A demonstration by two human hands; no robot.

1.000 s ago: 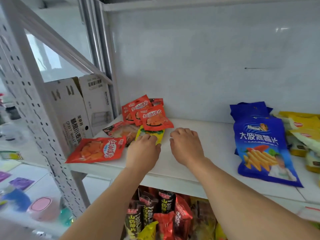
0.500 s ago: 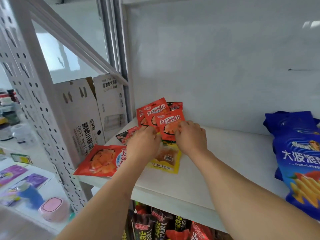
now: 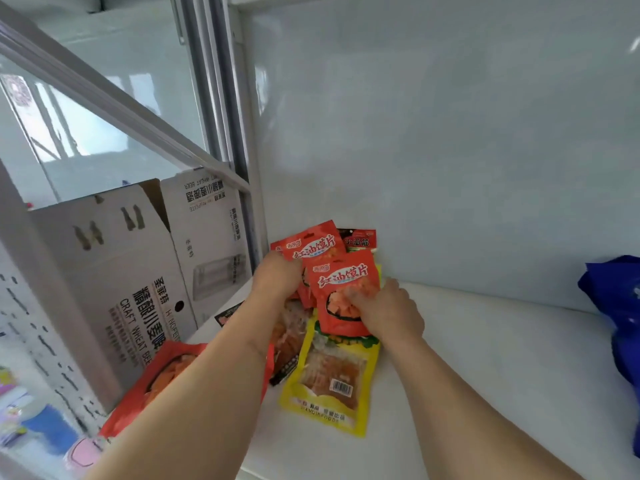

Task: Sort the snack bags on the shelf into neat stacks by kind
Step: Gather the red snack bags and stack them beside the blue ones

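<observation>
Small red snack bags lean in the shelf's back left corner. My right hand (image 3: 384,311) grips the front red bag (image 3: 341,284) at its lower right. My left hand (image 3: 277,275) holds the red bag behind it (image 3: 313,244) at its left edge. A dark bag (image 3: 358,239) stands behind them against the wall. A yellow bag (image 3: 330,379) lies flat on the white shelf (image 3: 485,358) below my hands. A dark bag with orange contents (image 3: 285,344) lies to its left, partly under my left forearm. A larger red bag (image 3: 162,372) lies at the shelf's left front edge.
A white cardboard beer box (image 3: 138,282) stands left of the shelf post. A big blue snack bag (image 3: 620,306) sits at the right edge of view. The white back wall is close behind the red bags. Blurred items lie on a lower surface at bottom left.
Both hands moved from the shelf front toward the back corner and took hold of the red bags. The yellow bag now lies uncovered below them. The view shifted left and closer.
</observation>
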